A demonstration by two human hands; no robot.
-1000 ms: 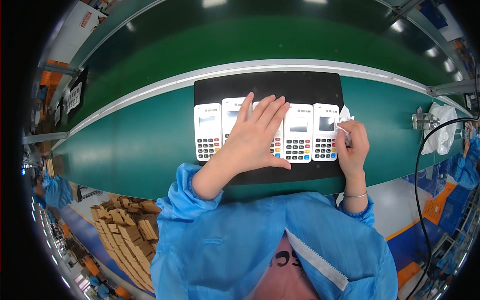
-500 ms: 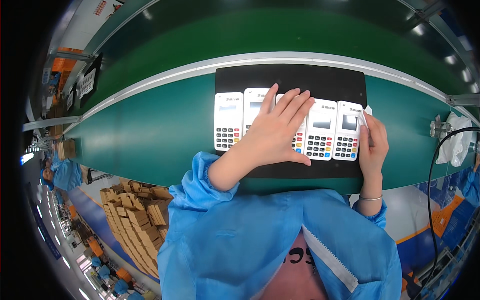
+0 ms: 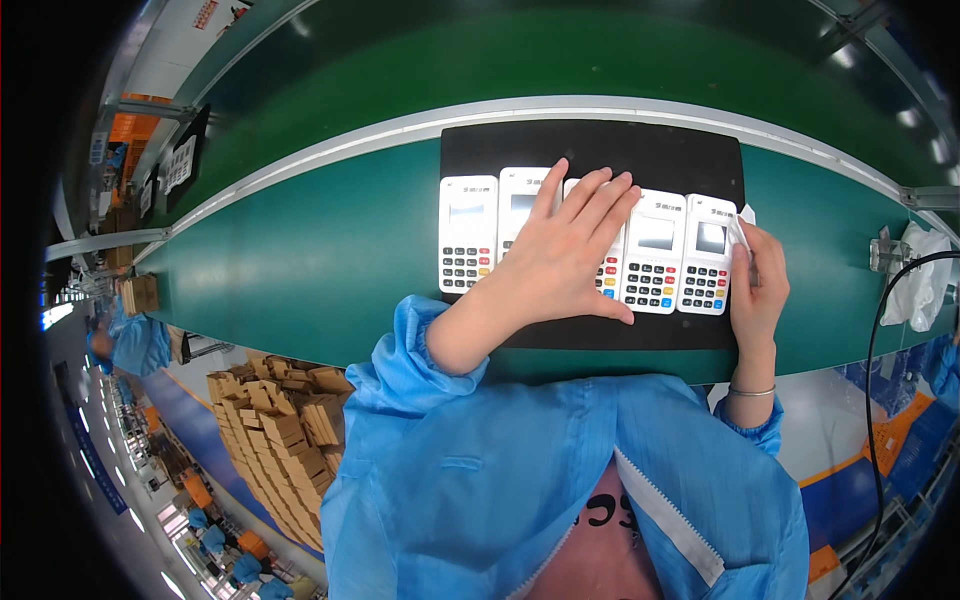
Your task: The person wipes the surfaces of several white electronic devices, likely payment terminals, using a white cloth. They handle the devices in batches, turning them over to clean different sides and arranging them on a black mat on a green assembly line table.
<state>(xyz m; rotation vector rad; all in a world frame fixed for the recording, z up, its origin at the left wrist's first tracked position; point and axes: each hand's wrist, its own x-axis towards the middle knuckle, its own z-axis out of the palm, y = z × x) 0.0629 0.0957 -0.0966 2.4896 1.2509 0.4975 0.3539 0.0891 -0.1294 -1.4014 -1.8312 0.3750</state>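
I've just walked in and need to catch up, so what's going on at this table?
A person in a blue jacket has both hands at a row of five white card machines on a black mat. The left hand is spread over the row, partly covering the second and third from the left. The right hand pinches a piece of white cloth or tissue by the right edge of the rightmost one.

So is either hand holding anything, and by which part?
The right hand pinches a white cloth by its lower part; the left hand lies across keypad devices, apparently gripping none.
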